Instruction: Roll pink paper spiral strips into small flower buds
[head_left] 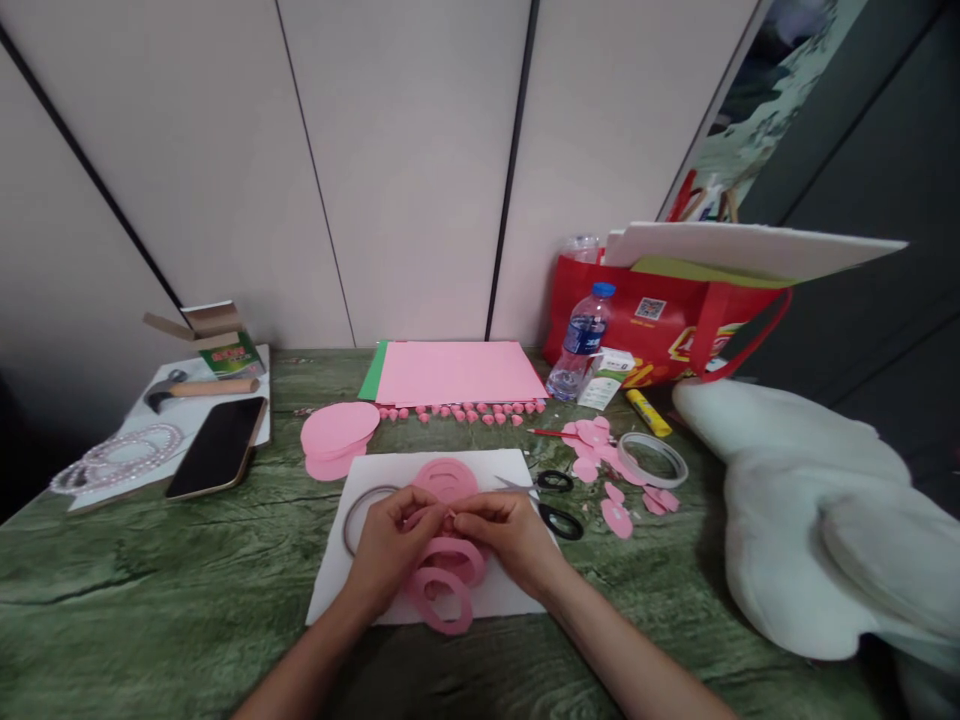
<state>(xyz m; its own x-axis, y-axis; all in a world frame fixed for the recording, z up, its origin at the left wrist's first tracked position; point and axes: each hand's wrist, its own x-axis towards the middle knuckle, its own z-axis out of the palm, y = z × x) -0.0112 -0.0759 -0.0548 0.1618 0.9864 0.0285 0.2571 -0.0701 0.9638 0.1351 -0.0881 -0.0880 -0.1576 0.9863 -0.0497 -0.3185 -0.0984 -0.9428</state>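
Note:
My left hand and my right hand meet over a white sheet, fingertips pinched together. Both hold a pink spiral paper strip, whose loops hang below the fingers toward the sheet's front edge. The exact spot being pinched is partly hidden by the fingers. Behind the fingertips lies more curled pink paper. A roll of tape rests on the sheet beside my left hand, partly covered by it. Black-handled scissors lie near my right hand, blades pointing left onto the sheet.
A row of small pink paper rolls runs before pink card sheets. Pink ovals are stacked left. Paper scraps, a tape roll, a glue stick and a water bottle stand right; a phone lies left.

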